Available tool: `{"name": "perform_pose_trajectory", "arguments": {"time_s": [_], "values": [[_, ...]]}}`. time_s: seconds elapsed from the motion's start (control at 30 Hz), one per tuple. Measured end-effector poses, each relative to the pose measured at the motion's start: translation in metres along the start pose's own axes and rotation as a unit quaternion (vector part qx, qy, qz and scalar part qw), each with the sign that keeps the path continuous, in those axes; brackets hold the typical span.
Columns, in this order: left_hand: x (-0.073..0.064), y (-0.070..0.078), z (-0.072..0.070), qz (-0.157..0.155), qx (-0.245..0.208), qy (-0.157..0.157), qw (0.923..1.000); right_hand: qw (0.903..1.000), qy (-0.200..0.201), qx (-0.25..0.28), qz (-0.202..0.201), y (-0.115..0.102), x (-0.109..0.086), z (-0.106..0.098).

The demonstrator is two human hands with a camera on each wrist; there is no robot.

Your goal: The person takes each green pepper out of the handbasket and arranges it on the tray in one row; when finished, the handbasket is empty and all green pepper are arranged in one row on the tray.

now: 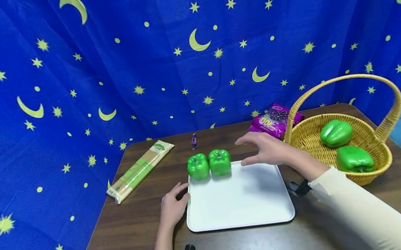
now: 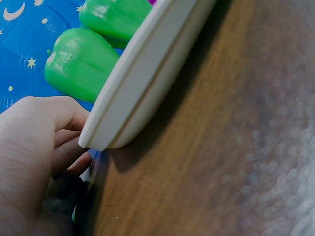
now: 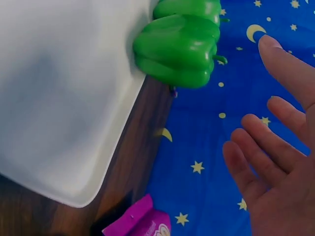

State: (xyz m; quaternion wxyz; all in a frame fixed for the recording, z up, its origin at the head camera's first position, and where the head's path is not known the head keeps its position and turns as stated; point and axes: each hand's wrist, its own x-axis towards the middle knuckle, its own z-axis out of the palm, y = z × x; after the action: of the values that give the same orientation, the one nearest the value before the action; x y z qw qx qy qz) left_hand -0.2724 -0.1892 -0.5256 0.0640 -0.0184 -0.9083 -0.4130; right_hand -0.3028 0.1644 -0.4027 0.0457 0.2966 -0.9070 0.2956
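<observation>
Two green bell peppers stand side by side at the far left of a white tray (image 1: 238,203): the left pepper (image 1: 197,167) and the right pepper (image 1: 220,162). My left hand (image 1: 173,206) rests beside the tray's left edge, its fingers touching the rim, as the left wrist view also shows near the tray wall (image 2: 142,73). Above the tray's far right part hovers my right hand (image 1: 267,149), fingers apart and holding nothing. In the right wrist view this hand (image 3: 280,147) is spread, away from the nearer pepper (image 3: 177,51).
A wicker basket (image 1: 307,135) with a tall handle stands at the right, holding two more green peppers (image 1: 336,133). Behind lies a purple snack bag (image 1: 272,122). A noodle packet (image 1: 140,171) lies at the left, and a small purple figure (image 1: 194,141) stands at the back.
</observation>
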Motion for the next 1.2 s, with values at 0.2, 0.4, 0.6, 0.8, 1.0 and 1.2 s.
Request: {"name": "perform_pose_trajectory", "arguments": {"time_s": [0.2, 0.4, 0.6, 0.8, 1.0, 1.2], "values": [[-0.001, -0.003, 0.003, -0.003, 0.002, 0.002, 1.0000, 1.0000, 0.001, -0.001, 0.006, 0.001, -0.016, -0.008], [-0.001, -0.003, 0.002, -0.005, 0.001, 0.000, 1.0000, 0.9999, 0.010, 0.009, 0.007, 0.004, -0.031, -0.018], [-0.002, -0.002, 0.002, -0.001, 0.001, 0.003, 1.0000, 0.9994, 0.003, 0.030, 0.016, 0.011, -0.047, -0.027], [-0.002, -0.001, 0.003, 0.002, 0.002, 0.001, 1.0000, 0.9984, -0.003, 0.038, 0.042, 0.018, -0.065, -0.038], [-0.001, -0.002, 0.001, 0.002, 0.001, 0.005, 1.0000, 0.9979, 0.032, 0.017, 0.054, 0.033, -0.077, -0.055], [-0.002, -0.002, 0.000, 0.006, -0.001, 0.009, 0.9999, 0.9935, 0.060, 0.031, 0.092, 0.054, -0.087, -0.077]]}}
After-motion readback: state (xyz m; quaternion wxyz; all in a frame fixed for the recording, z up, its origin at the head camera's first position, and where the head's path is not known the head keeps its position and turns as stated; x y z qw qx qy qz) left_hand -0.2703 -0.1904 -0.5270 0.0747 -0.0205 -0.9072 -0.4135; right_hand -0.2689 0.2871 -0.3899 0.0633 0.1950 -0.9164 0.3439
